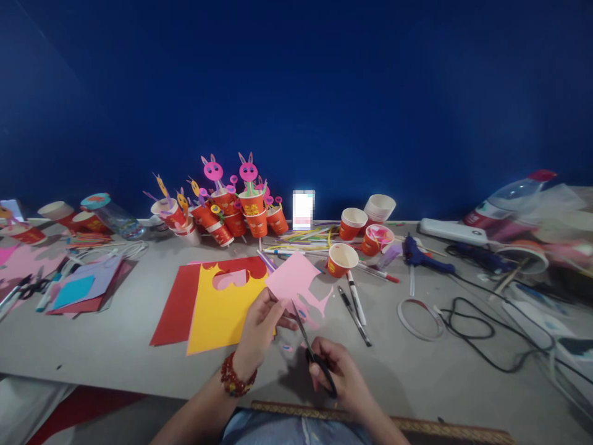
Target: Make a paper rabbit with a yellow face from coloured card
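My left hand (pixel 259 327) pinches a pink sheet of paper (pixel 293 278) by its lower corner and holds it up over the table. My right hand (pixel 340 374) grips black-handled scissors (pixel 309 346), fingers through the loops. The blades point up and left into the bottom edge of the pink paper. A beaded red bracelet (pixel 235 378) sits on my left wrist. Under the left hand lie a yellow sheet (pixel 222 312) with a cut-out and a red sheet (pixel 178 306). Pink offcuts (pixel 319 306) lie beside them.
Orange paper cups with pink rabbit figures (pixel 231 213) stand at the back. Loose cups (pixel 341 259), pens (pixel 356 296), a blue glue gun (pixel 419 254) with black cable (pixel 472 324), a tape ring (pixel 419 318) and a bottle (pixel 509 201) lie right. More paper (pixel 83 287) lies left.
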Action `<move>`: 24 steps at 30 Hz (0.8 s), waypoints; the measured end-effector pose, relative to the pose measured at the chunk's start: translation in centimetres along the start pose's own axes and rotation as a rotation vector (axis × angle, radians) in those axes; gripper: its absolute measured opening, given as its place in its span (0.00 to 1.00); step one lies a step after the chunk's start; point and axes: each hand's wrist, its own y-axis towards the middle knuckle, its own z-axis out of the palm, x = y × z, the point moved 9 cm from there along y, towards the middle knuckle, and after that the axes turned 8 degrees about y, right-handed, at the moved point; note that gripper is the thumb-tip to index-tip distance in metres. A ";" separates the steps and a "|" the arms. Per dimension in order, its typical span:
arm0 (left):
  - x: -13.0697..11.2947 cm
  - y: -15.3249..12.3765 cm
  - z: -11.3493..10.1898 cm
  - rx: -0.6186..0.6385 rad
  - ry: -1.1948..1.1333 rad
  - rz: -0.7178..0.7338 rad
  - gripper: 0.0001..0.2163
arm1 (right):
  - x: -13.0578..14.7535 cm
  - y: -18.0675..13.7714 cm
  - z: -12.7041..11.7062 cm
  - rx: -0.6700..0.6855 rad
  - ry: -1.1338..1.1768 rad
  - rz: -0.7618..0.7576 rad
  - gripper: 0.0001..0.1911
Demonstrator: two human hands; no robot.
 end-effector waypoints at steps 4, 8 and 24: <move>-0.6 0.0 0.5 0.021 -0.019 0.038 0.15 | -0.1 0.0 -0.1 -0.015 -0.007 0.009 0.33; -0.7 0.0 1.1 0.038 0.007 0.064 0.14 | -0.2 0.2 -0.3 -0.029 -0.032 0.007 0.33; -0.3 -0.2 2.9 -0.042 -0.088 0.109 0.12 | -0.7 0.1 -1.4 -0.132 -0.210 -0.066 0.28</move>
